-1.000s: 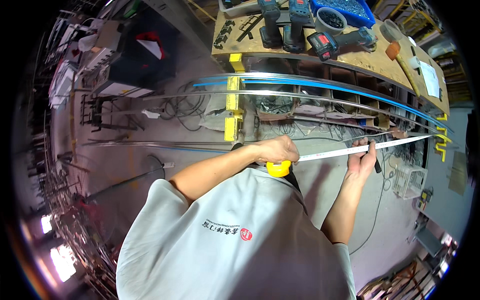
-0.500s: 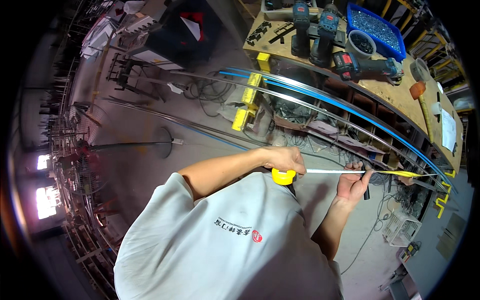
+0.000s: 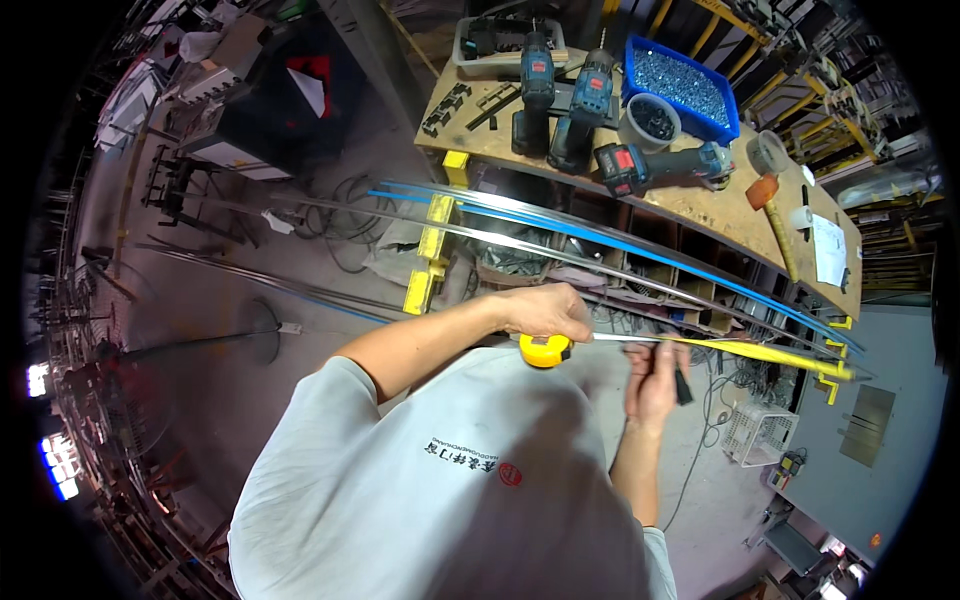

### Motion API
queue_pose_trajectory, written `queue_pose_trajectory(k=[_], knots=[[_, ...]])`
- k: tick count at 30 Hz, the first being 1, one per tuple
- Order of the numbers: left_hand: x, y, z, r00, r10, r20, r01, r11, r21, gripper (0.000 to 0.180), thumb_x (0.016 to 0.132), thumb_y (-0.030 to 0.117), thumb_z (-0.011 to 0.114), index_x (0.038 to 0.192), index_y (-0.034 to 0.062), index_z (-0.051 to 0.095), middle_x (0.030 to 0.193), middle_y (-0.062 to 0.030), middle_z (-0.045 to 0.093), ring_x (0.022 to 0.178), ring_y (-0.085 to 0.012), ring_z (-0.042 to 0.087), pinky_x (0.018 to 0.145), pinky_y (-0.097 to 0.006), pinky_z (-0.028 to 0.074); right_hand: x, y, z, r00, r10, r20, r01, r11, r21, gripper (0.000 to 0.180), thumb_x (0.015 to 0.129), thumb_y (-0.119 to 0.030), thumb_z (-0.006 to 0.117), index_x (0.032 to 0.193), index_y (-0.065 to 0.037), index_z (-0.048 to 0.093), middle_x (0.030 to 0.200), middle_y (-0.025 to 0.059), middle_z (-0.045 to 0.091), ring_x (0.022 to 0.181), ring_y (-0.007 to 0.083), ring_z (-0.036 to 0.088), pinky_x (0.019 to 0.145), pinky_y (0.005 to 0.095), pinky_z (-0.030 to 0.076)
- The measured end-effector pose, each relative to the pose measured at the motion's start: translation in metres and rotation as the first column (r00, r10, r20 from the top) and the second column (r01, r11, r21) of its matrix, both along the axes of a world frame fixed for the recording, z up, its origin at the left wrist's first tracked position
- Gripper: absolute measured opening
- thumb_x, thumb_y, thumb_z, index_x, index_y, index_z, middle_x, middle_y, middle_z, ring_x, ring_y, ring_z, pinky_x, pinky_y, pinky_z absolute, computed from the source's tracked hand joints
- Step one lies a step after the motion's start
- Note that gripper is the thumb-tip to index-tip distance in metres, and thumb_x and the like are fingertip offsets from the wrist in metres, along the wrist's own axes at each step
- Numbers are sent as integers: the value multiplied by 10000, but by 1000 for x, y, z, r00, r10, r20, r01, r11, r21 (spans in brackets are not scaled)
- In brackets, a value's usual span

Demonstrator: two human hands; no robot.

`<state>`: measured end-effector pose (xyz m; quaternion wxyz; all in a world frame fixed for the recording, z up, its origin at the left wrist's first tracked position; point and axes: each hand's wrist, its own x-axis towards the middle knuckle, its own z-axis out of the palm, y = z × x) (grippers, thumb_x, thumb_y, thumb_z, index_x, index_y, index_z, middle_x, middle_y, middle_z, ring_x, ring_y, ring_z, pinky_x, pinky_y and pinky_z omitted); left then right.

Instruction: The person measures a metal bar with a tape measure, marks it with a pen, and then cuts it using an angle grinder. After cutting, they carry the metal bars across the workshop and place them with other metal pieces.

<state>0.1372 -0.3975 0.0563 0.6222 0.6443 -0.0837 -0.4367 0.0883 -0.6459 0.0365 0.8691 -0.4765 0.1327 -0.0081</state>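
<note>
My left hand is closed around a yellow tape measure, held in front of my shirt. Its blade runs out to the right, white near the case and yellow farther along, reaching toward the ends of the metal profiles. Farther right, my right hand pinches the blade between thumb and finger. A short black object sticks out beside that hand's fingers; its kind cannot be made out. Beyond my hands lie long silver profiles and blue strips, resting on yellow supports.
A wooden workbench carries cordless drills, another power tool, a blue bin of screws, a small tub and a mallet. A white basket and cables lie on the floor. More profiles lie at left.
The surroundings have shifted left in view. My right hand has come closer to my left along the blade, and more yellow blade shows beyond it. Both hands keep their hold.
</note>
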Motion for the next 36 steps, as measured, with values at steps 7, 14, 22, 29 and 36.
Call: queue_pose_trajectory(k=[7,14,22,29,36], knots=[[29,28,4,975,203,91,-206,978,34,441,839,231,713,1178,-42,640,775,-52,662,613,-86,553,512,-251,438,26,40,11,998,31,-55,-27,997,74,213,1016,-179,528,1163,-30,489,885,145,621,760,200,595,724,340,508],[117,159,-38,654,195,730,-673,590,445,283,897,215,595,901,-60,660,791,-224,677,694,-321,675,641,-447,543,28,34,2,982,-28,-187,19,999,-49,203,1003,-159,546,1157,-31,509,877,147,613,723,183,580,683,316,498],[228,212,-77,474,-651,594,-456,395,797,198,860,142,546,834,32,708,815,-177,711,775,-351,702,650,-460,555,38,59,18,975,-33,-221,-3,987,-159,195,1007,-152,537,1148,-19,514,845,146,629,693,175,576,646,292,481],[232,219,-69,441,-663,605,-431,434,791,159,785,154,592,751,47,705,761,-194,690,747,-353,696,662,-450,550,43,65,21,994,-65,-91,48,983,-175,332,1039,-269,448,1190,11,546,741,130,613,595,142,512,579,264,416],[141,177,24,685,23,728,-431,818,380,359,726,113,700,1051,-40,700,875,-276,667,780,-391,681,702,-393,543,76,89,55,991,132,19,-98,819,-565,120,862,13,561,968,16,616,830,30,556,676,79,478,602,234,401]])
